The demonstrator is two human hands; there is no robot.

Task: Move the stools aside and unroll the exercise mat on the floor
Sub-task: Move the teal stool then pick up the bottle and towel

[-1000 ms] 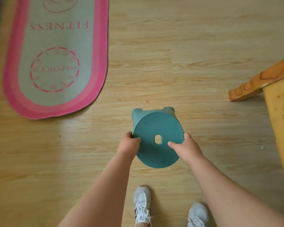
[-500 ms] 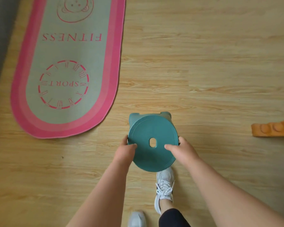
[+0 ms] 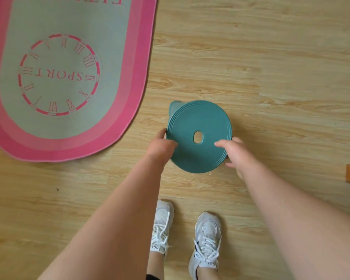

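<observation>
We find the round teal plastic stool point(image 3: 198, 126) carried nearer the pink-bordered grey exercise mat point(image 3: 113, 63). The left hand point(image 3: 162, 145) and right hand point(image 3: 239, 156) still grip its rim, so it is not yet set aside.

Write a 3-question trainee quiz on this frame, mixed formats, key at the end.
1. True or false: the teal stool stands on the pink-bordered mat.
2. How many hands grip the stool's seat rim? A) none B) one C) two
3. Fill in: the word inside the mat's clock ring reads ____.

Key
1. False: it is over bare floor, right of the mat.
2. C: the left hand and the right hand, on opposite sides.
3. SPORT
</observation>
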